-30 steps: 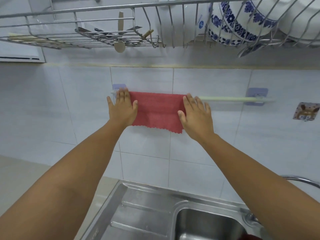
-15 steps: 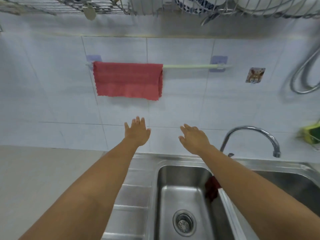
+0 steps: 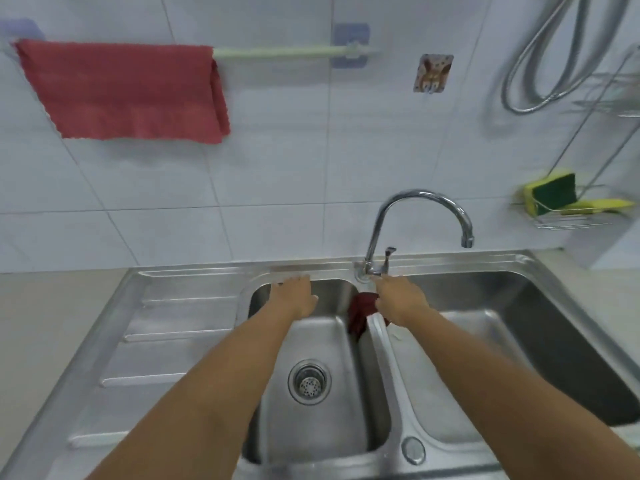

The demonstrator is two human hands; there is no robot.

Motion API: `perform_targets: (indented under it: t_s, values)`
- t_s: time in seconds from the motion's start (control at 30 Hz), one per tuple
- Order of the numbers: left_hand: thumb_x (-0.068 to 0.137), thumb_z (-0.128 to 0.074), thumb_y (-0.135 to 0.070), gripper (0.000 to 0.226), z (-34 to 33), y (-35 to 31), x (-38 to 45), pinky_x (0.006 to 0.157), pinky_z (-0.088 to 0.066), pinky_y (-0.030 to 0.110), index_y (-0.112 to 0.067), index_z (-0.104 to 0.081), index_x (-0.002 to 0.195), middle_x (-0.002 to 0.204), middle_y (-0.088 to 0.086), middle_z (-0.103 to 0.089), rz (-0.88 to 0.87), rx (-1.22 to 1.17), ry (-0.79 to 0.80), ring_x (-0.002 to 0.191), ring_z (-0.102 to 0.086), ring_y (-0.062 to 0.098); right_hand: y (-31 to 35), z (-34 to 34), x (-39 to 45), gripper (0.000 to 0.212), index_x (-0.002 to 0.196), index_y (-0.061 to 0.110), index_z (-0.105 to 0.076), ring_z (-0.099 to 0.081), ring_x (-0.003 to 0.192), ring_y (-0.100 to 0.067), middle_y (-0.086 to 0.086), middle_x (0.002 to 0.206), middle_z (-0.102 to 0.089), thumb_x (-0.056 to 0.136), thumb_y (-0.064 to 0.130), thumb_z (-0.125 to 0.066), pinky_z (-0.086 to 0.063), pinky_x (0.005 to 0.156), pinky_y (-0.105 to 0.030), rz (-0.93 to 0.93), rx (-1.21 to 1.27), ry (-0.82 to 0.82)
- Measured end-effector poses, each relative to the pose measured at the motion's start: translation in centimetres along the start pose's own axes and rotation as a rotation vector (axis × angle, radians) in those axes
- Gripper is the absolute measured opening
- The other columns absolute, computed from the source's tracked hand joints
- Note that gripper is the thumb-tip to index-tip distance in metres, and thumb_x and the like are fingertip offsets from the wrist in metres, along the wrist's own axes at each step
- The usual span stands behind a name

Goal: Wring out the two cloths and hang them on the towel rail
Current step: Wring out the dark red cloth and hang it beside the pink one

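Head view: one red cloth (image 3: 124, 91) hangs spread over the left end of the towel rail (image 3: 284, 51) on the tiled wall. Second cloth (image 3: 360, 313), darker and bunched, lies on the divider between the two sink (image 3: 194, 306) basins, below the tap (image 3: 415, 216). Left hand (image 3: 294, 296) hovers flat over the left basin, fingers spread, empty. Right hand (image 3: 401, 297) reaches just beside the bunched cloth; whether it grips it I cannot tell
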State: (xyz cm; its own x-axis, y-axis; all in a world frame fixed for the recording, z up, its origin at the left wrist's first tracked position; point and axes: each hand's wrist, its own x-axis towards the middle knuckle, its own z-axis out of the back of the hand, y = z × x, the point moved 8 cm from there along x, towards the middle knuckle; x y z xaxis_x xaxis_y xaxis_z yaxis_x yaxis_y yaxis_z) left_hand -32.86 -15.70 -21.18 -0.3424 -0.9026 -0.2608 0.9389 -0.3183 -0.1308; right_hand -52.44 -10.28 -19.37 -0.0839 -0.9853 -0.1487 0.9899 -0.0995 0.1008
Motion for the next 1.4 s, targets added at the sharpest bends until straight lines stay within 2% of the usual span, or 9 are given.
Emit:
perform_targets:
  t_s: [0.2,0.4,0.57,0.8,1.0,1.1,1.23,1.33,1.4]
  values:
    - [0.098,-0.043,-0.037,0.065,-5.0,-5.9,2.8,0.116,-0.016,0.054,-0.012,-0.018,0.153,0.160,0.010,-0.021,-0.056,-0.021,0.113,0.146,-0.025,0.028,-4.2,-4.1,1.5,0.038,0.120,0.016,-0.055,-0.052,0.118,-0.030,-0.007,0.128,-0.057,0.083,0.015,-0.050,-0.044,0.098,-0.039,-0.002,0.016,0.093]
    - [0.094,-0.051,-0.028,0.053,-8.0,-10.0,5.4,0.109,-0.032,0.050,-0.013,-0.034,0.141,0.146,0.008,-0.044,-0.080,-0.122,0.156,0.132,-0.045,0.030,-6.3,-7.4,3.6,0.042,0.127,0.015,-0.054,-0.058,0.115,-0.031,-0.010,0.125,-0.061,0.085,0.020,-0.054,-0.048,0.095,-0.036,-0.009,0.126,0.143]
    - [0.093,-0.050,-0.020,0.058,-8.4,-12.1,6.8,0.106,-0.039,0.044,-0.013,-0.031,0.148,0.151,0.008,-0.038,-0.130,-0.181,0.087,0.132,-0.045,0.029,-6.7,-9.8,5.1,0.039,0.127,0.012,-0.053,-0.061,0.108,-0.035,-0.015,0.119,-0.064,0.088,0.014,-0.052,-0.051,0.090,-0.039,-0.022,0.269,0.173]
    - [0.087,-0.062,-0.018,0.042,-8.5,-12.1,8.1,0.091,-0.050,0.042,-0.012,-0.050,0.126,0.123,0.012,-0.057,-0.033,-0.354,-0.013,0.112,-0.058,0.032,-7.8,-11.0,6.2,0.036,0.119,0.010,-0.049,-0.063,0.098,-0.036,-0.016,0.107,-0.067,0.084,0.003,-0.053,-0.049,0.078,-0.036,-0.138,0.582,0.114]
    - [0.091,-0.059,-0.023,0.033,-8.6,-12.4,7.9,0.090,-0.049,0.040,-0.011,-0.059,0.122,0.122,0.013,-0.054,-0.027,-0.167,0.009,0.111,-0.057,0.032,-8.2,-11.8,5.9,0.014,0.097,0.014,-0.069,-0.065,0.087,-0.024,-0.009,0.095,-0.072,0.083,0.017,-0.068,-0.048,0.072,-0.028,-0.168,0.640,0.163]
    - [0.089,-0.059,-0.022,0.028,-8.4,-12.9,6.9,0.087,-0.048,0.040,-0.010,-0.062,0.114,0.120,0.011,-0.052,-0.060,-0.072,-0.010,0.110,-0.056,0.030,-8.0,-11.8,5.0,0.009,0.085,0.015,-0.063,-0.068,0.080,-0.026,-0.009,0.088,-0.071,0.082,0.018,-0.071,-0.057,0.075,-0.040,-0.174,0.658,0.166]
    - [0.088,-0.054,-0.014,0.019,-7.8,-12.6,5.1,0.078,-0.047,0.036,-0.012,-0.061,0.106,0.112,0.008,-0.062,-0.062,-0.096,-0.019,0.102,-0.060,0.029,-7.3,-11.7,2.9,0.019,0.089,0.019,-0.050,-0.068,0.077,-0.028,-0.007,0.088,-0.069,0.085,0.026,-0.066,-0.057,0.075,-0.046,-0.148,0.649,0.191]
    - [0.089,-0.051,-0.014,0.017,-6.2,-11.7,3.9,0.075,-0.047,0.036,-0.012,-0.056,0.104,0.105,0.008,-0.065,-0.095,-0.152,-0.035,0.097,-0.060,0.029,-6.7,-10.7,1.7,0.029,0.107,0.025,-0.053,-0.066,0.087,-0.024,0.001,0.098,-0.068,0.083,0.035,-0.067,-0.050,0.072,-0.034,-0.101,0.631,0.172]
    - [0.089,-0.052,-0.015,0.015,-4.9,-10.9,2.9,0.074,-0.045,0.035,-0.011,-0.052,0.103,0.104,0.009,-0.064,-0.136,-0.151,-0.031,0.095,-0.060,0.029,-5.4,-9.4,1.2,0.022,0.102,0.030,-0.058,-0.064,0.087,-0.022,0.003,0.093,-0.068,0.082,0.034,-0.067,-0.043,0.066,-0.029,-0.024,0.585,0.183]
